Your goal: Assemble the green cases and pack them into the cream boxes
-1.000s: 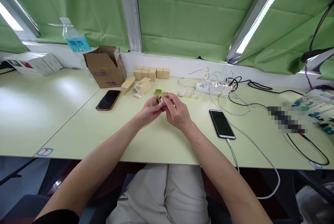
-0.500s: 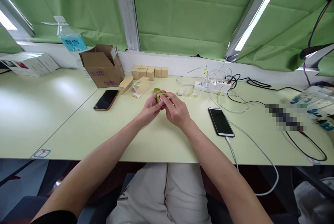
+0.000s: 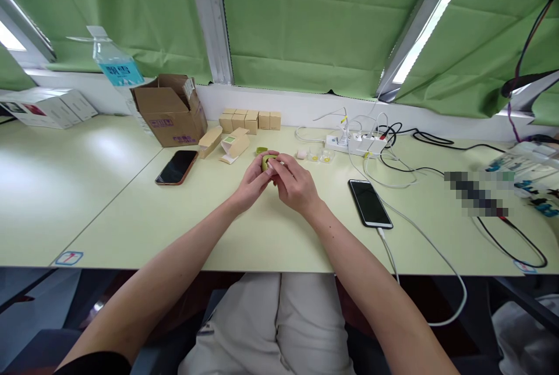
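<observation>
A small round green object is held in my left hand, whose fingers curl round it above the middle of the table. My right hand touches it from the right, fingertips pinched at its opening; whether they grip something small there is hidden. Just behind my hands lies a small green piece. Right of it are a pale pink piece and small clear containers with yellow spots. Opened cardboard boxes lie to the left.
A phone lies on the left and another phone, plugged into a white cable, on the right. Behind stand a large carton, a bottle, several small boxes and a power strip with cables.
</observation>
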The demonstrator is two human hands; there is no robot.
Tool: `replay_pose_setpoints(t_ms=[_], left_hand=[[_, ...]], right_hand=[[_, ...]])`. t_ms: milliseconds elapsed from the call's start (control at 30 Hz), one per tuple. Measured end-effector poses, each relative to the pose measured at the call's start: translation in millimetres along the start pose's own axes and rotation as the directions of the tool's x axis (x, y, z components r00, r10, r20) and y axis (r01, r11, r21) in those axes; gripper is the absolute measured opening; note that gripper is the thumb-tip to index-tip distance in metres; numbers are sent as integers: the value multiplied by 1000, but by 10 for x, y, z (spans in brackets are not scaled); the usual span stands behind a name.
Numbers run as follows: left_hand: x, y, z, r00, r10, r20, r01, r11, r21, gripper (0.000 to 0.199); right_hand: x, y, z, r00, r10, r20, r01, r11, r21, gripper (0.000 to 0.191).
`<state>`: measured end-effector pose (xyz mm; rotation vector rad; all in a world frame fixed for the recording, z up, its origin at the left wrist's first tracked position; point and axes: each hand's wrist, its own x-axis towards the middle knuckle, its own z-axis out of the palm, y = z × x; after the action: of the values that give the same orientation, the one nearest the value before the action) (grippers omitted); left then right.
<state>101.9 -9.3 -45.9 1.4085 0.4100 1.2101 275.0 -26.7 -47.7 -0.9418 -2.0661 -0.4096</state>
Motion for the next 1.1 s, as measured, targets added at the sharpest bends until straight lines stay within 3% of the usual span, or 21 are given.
replay_pose_setpoints(t_ms=[367,633,767,933,1100], left_hand=[[-11,-28,63,999,24,-43,-23,999,31,47],[-21,-101,150,983,101,-150,-88,992,92,50],[-42,-56,145,990,85,-111,-87,996,-8,52],[-56,45,109,1000,17,-20,-20,991,-136,59],[-36,73,75,997,-77,-8,73,969,-237,51]], right_hand=[[-22,25,47,996,-48,-82,49,999,14,52],[-46,73,117,983,-76,-168,81,996,21,57],[-69,94,136,974,-99,-203,106,994,25,59],[-70,66,127,990,-51,-130,60,996,63,62],[-30,8,87,977,-57,-208,77,993,90,59]])
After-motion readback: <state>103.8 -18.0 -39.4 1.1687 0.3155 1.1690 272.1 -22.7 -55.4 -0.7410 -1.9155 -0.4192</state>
